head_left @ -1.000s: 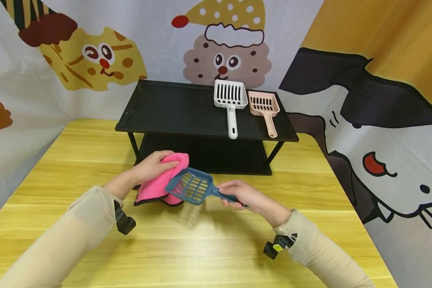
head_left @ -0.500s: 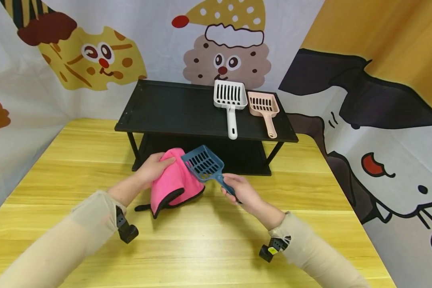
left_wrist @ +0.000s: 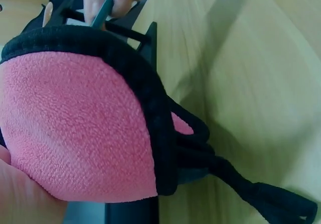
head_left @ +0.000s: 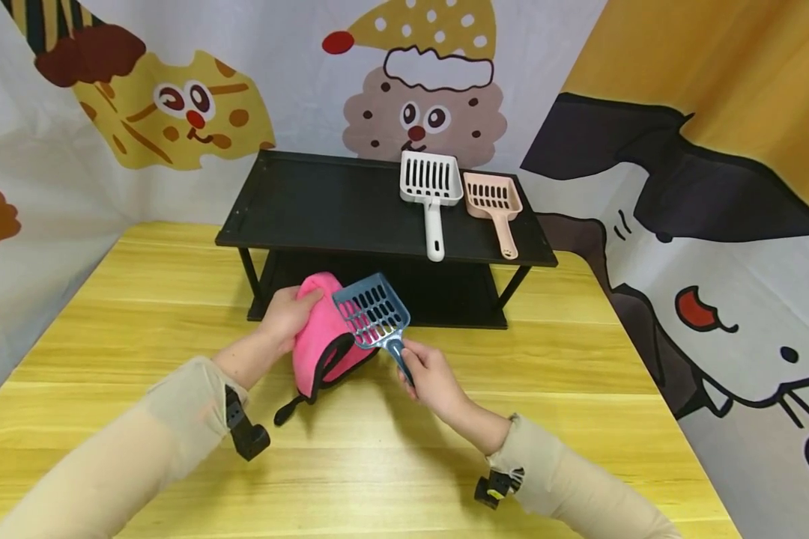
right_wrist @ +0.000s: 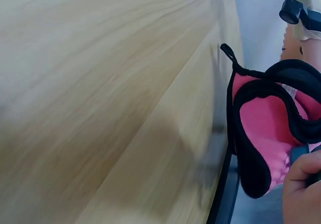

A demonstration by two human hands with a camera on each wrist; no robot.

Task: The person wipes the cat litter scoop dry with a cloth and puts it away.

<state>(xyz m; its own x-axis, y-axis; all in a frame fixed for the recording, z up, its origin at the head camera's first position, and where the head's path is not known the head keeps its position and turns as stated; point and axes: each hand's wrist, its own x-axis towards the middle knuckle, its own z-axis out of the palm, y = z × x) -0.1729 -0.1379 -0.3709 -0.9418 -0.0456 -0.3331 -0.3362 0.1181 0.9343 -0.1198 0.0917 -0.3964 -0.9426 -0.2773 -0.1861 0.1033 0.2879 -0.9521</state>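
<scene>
A pink cloth [head_left: 318,329] with black edging and a black hanging loop is gripped in my left hand [head_left: 288,316], thumb on top. In the left wrist view the cloth [left_wrist: 80,123] fills much of the picture. My right hand [head_left: 431,374] holds a blue slotted litter scoop [head_left: 374,311] by its handle, tilted up to the left. The scoop's left edge overlaps the cloth in the head view, and pink shows through its slots. The right wrist view has the folded cloth [right_wrist: 266,128] beside my right hand [right_wrist: 303,189].
Behind the hands stands a black two-tier rack [head_left: 337,202] on the wooden table [head_left: 377,471]. A white litter scoop [head_left: 431,187] and a pale pink litter scoop [head_left: 495,202] lie on its top right. A printed curtain [head_left: 297,75] hangs behind.
The blue scoop has swung from lying leftward to pointing up, and my right hand has shifted left. The cloth has been moved and refolded in my left hand, its loop now hanging lower.
</scene>
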